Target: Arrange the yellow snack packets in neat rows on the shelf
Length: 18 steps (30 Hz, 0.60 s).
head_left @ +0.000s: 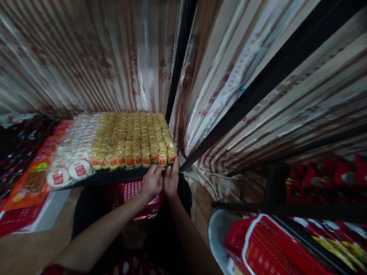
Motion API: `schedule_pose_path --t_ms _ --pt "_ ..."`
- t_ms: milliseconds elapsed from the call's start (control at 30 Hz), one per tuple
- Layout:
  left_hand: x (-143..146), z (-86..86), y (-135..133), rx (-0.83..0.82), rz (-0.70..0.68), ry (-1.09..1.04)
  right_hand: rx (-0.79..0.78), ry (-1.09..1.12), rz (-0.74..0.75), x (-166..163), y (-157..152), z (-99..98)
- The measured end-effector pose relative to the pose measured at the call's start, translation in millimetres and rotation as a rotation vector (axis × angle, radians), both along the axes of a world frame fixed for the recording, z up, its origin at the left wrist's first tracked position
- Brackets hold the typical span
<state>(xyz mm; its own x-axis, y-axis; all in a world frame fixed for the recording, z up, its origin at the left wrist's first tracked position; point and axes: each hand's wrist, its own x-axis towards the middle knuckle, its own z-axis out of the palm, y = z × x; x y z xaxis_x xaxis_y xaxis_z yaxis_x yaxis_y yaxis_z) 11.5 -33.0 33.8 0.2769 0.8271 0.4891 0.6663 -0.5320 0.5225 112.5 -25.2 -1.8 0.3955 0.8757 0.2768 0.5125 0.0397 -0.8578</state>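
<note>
At the front edge of a black shelf (114, 175), my hands are close together. My left hand (152, 180) is closed, its curled fingertips just below the front packs near the right end; what they grip, if anything, is hidden. My right hand (171, 180) has its fingers stretched forward and flat against the front of the last packs. Small yellow packaged cakes (134, 133) with red and white labels stand in tight rows on the shelf. Round white wrapped cakes (80, 169) lie in rows to their left.
Orange packages (37, 172) and dark wrapped goods (25, 149) lie at the left. A red basket (132, 191) is under the shelf. Black posts (183, 49) rise before a patterned curtain (114, 57). Another red basket (281, 244) sits lower right, beside a grey tub (215, 233).
</note>
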Motion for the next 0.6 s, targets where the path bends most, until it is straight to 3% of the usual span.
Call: schedule_pose_path --t_ms 100,333,600 --pt "-6 -14.7 0 -0.052 -0.036 0.026 -0.001 0.042 -0.015 -3 2 4.0" --pt "0 -31.0 17 -0.165 -0.030 0.107 -0.014 0.010 0.043 -3 12 1.2" --pt "6 -44.8 19 -0.122 -0.077 0.092 0.014 0.034 0.065 1 12 1.9"
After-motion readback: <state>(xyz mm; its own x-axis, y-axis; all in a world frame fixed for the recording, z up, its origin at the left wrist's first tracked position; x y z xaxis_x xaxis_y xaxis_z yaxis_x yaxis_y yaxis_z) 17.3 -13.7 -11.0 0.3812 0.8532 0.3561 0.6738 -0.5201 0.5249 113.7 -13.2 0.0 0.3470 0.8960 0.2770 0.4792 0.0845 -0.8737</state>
